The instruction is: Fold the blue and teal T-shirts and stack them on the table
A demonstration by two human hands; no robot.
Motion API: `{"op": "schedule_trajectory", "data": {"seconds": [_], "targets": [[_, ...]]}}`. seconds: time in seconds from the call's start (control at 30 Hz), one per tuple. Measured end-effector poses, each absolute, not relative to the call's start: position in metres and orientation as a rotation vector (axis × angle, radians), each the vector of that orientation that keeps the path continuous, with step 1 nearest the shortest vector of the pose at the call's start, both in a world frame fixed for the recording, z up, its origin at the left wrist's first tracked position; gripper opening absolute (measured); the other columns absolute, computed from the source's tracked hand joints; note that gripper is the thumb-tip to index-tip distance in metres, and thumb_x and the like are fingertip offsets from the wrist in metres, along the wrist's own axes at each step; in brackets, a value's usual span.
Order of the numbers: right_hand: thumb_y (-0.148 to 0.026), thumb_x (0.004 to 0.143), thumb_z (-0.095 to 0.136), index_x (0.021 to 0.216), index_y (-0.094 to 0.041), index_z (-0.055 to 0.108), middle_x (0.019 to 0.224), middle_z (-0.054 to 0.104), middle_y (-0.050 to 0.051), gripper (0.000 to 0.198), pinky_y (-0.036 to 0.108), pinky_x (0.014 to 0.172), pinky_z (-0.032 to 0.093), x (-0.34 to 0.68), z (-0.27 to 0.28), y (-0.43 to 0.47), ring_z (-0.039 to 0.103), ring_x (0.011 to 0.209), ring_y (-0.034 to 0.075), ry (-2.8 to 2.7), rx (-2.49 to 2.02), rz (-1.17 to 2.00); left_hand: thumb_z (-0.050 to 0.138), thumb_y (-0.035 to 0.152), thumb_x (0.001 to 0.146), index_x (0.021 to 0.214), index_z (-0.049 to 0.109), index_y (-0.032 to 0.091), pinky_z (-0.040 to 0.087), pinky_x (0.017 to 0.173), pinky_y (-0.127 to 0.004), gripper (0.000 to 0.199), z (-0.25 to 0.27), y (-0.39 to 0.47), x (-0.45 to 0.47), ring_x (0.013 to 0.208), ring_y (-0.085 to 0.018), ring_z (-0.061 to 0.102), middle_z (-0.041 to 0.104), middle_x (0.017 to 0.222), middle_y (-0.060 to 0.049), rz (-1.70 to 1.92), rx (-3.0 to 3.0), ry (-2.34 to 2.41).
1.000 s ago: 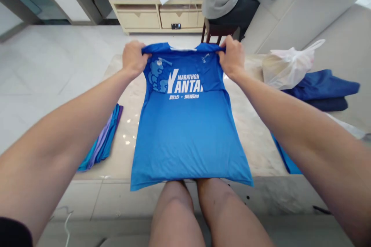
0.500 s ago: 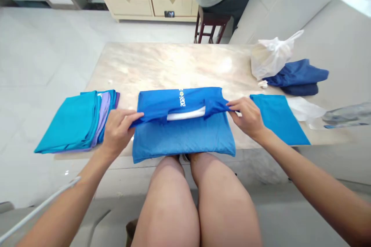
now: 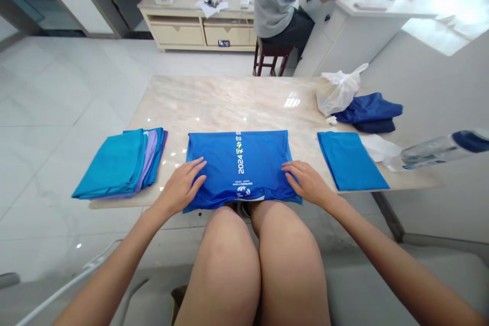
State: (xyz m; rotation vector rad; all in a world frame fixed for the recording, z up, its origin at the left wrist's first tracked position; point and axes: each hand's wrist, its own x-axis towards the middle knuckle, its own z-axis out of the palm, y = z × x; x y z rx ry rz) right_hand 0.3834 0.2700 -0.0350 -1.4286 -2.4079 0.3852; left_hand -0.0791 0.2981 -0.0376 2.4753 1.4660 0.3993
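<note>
A blue T-shirt (image 3: 217,168) with white and yellow print, "2024" among it, lies folded into a rectangle at the table's near edge. Its front edge hangs slightly over, close to my knees. My left hand (image 3: 183,186) rests on the shirt's left side with its fingers stretched out. On the opposite side, the fingers of my right hand (image 3: 305,181) lie extended on the right edge of the cloth. Neither hand grips the fabric.
Folded teal and purple clothes (image 3: 110,163) are stacked at left. To the right are a folded blue cloth (image 3: 351,160), a clear water bottle (image 3: 431,153), a white plastic bag (image 3: 338,91) and dark blue fabric (image 3: 372,112). Beyond the marble table (image 3: 217,99), a person sits on a stool (image 3: 273,53).
The shirt's upper layer, held up by both hands before, now lies down flat toward me over the lower part. Both hands have let go of it. The view has tilted upward.
</note>
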Motion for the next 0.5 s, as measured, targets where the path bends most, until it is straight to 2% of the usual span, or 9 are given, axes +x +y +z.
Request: {"op": "schedule_trajectory", "data": {"seconds": [0.1,0.2,0.3,0.5], "targets": [[-0.044,0.114,0.043,0.164,-0.018,0.057,0.176,0.047,0.018,0.058,0.060,0.133,0.038,0.356,-0.064,0.295,0.043,0.164,0.038,-2.375,-1.613,0.387,0.038,0.052,0.112,0.173,0.045,0.020,0.034,0.136,-0.062,0.069,-0.065,0.322,-0.046,0.167,-0.037,0.041,0.048,0.177,-0.016,0.321,2.333,1.704],[-0.047,0.115,0.041,0.177,-0.021,0.040,0.186,0.028,0.011,0.067,0.063,0.140,0.021,0.342,-0.089,0.323,0.021,0.174,0.037,-2.373,-1.702,0.363,0.037,0.049,0.112,0.178,0.034,0.018,0.020,0.140,-0.064,0.073,-0.086,0.348,-0.027,0.173,-0.037,0.026,0.035,0.184,-0.015,0.293,2.310,1.778],[-0.047,0.116,0.038,0.180,-0.025,0.034,0.187,0.025,0.008,0.067,0.064,0.141,0.014,0.344,-0.098,0.359,0.017,0.175,0.034,-2.370,-1.719,0.312,0.033,0.049,0.112,0.179,0.030,0.015,0.013,0.142,-0.063,0.075,-0.092,0.381,-0.023,0.175,-0.035,0.020,0.029,0.186,-0.015,0.294,2.342,1.783],[-0.047,0.117,0.036,0.179,-0.022,0.036,0.187,0.025,0.010,0.067,0.064,0.141,0.013,0.352,-0.098,0.441,0.018,0.175,0.035,-2.384,-1.717,0.302,0.030,0.049,0.113,0.179,0.029,0.011,0.009,0.142,-0.061,0.077,-0.089,0.457,-0.019,0.176,-0.035,0.017,0.026,0.187,-0.017,0.283,2.326,1.793]]}}
